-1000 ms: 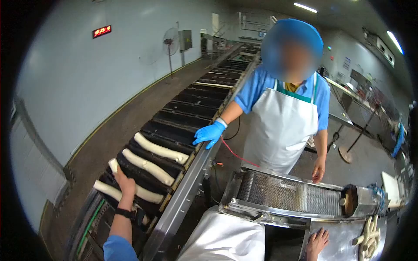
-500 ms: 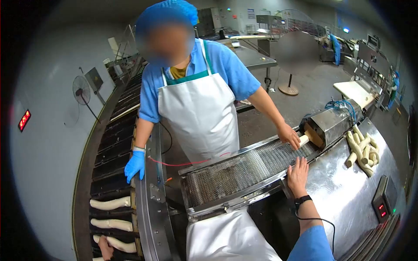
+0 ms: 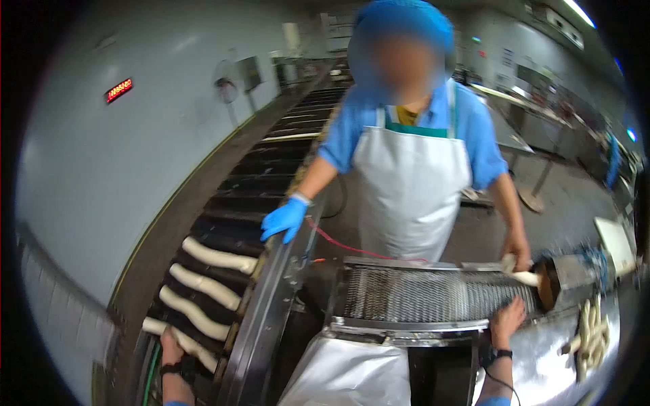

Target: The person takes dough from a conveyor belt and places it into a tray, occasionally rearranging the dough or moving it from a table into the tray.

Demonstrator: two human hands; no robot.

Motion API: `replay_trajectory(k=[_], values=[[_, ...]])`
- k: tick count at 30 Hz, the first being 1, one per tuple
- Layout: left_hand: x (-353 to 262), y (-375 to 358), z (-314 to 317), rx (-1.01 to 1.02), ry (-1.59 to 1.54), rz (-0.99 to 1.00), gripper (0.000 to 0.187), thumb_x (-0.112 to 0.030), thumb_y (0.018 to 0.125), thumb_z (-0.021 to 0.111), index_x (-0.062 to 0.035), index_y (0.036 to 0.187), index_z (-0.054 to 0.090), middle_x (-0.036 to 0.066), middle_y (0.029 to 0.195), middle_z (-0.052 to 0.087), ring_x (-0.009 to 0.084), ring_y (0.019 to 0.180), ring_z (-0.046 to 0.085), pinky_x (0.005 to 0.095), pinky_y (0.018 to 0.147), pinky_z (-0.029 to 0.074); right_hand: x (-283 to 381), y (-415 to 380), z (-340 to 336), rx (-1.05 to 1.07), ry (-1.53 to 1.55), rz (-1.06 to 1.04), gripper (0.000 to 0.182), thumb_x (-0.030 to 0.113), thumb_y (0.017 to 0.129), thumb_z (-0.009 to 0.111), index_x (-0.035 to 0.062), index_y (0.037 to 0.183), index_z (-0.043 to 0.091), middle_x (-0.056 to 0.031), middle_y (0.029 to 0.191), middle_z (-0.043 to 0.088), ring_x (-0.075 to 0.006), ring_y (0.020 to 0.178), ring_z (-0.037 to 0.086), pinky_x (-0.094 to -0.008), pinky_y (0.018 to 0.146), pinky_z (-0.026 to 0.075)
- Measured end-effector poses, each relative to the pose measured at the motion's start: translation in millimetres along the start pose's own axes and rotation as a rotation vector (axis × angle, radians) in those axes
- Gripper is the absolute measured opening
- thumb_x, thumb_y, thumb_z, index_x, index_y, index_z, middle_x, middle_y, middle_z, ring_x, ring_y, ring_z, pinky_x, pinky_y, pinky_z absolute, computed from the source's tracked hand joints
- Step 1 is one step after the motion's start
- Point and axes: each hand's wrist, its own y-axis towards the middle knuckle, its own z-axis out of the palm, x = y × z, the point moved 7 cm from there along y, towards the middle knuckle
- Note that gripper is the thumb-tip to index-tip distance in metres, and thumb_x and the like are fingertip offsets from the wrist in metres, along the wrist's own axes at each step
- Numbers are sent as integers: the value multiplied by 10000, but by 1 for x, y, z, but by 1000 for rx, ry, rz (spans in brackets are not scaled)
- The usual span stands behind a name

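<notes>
My left hand (image 3: 172, 349) is closed over the nearest dough strip (image 3: 200, 353) on the dark slatted conveyor at lower left, its fingers partly hidden. Several more pale dough strips (image 3: 196, 313) lie across the slats beyond it. My right hand (image 3: 508, 321), fingers apart and empty, is by the near edge of the metal mesh belt (image 3: 420, 298), close to its right end. Across from it, a co-worker's bare hand (image 3: 517, 249) is on a pale dough piece (image 3: 527, 278) at the mouth of a metal machine (image 3: 575, 281).
The co-worker (image 3: 413, 162) stands behind the mesh belt, a blue-gloved hand (image 3: 286, 220) on the conveyor's side rail (image 3: 261, 325). Dough pieces (image 3: 593, 337) are piled on the steel table (image 3: 542, 369) at right. A white plastic sheet (image 3: 349, 372) hangs below the belt.
The view has swung left, bringing my left hand and more dough strips into sight. The co-worker's bare hand stays on the dough piece by the machine. My right hand remains beside the mesh belt.
</notes>
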Motion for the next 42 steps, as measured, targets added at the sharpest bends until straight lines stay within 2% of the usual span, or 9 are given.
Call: replay_trajectory(k=[4,5,8,10,13,15,19,34,42], values=[[-8,-31,15,-197,57,96,576,-235,946,629,84,1391,449,214,1289,578,334,1129,595,451,978,483,0,-11,6,13,-59,-36,591,118,942,479,4,1504,335,-191,1519,408,-351,1450,314,-525,1194,205],[-19,-46,16,-527,378,145,653,-250,915,679,59,1434,428,233,1367,535,341,1194,573,431,989,476,-2,-15,7,10,-71,-59,589,123,954,477,7,1511,324,-192,1517,410,-353,1452,310,-521,1196,204],[-45,-116,95,-557,881,361,726,-218,838,734,10,1456,427,278,1467,422,424,1354,414,443,1119,357,0,-33,8,21,-112,-89,528,212,1015,416,-2,1494,355,-215,1543,369,-367,1465,281,-518,1195,208],[-62,-162,167,-298,1030,920,559,-90,751,756,-8,1264,550,248,1357,489,419,1286,442,469,1104,345,-1,-45,4,5,-131,-117,519,241,1033,389,-18,1482,368,-236,1548,351,-385,1469,266,-519,1195,206],[-59,-211,267,132,885,1084,539,-12,725,720,-29,1236,549,191,1122,560,400,1129,520,465,1020,411,8,-68,-13,-18,-83,-178,535,298,1057,368,-48,1465,369,-280,1533,333,-462,1432,284,-514,1180,238],[-35,-232,316,366,857,1240,448,-15,759,691,-24,1196,594,206,1199,549,404,1153,527,484,1052,407,6,-80,-16,-31,-58,-169,599,353,1067,330,-88,1472,346,-332,1545,274,-476,1450,236,-511,1192,207],[33,-247,370,892,1078,1152,485,-58,844,639,-34,1322,561,239,1478,400,396,1419,343,489,1157,338,1,-104,-31,59,-28,-91,673,414,1054,370,-94,1490,301,-332,1541,281,-463,1422,287,-513,1184,217],[53,-196,402,724,1205,1190,452,-108,788,633,14,1223,639,244,1442,463,375,1383,395,463,1160,319,4,-119,-29,139,-46,-92,936,493,922,578,-122,1509,187,-288,1574,260,-391,1484,211,-473,1227,131],[53,-178,423,690,1181,1178,434,-116,787,627,23,1198,639,239,1420,481,378,1367,411,455,1160,337,14,-112,-31,194,-10,-67,965,552,947,491,-181,1485,168,-345,1558,232,-442,1483,182,-512,1222,100]])
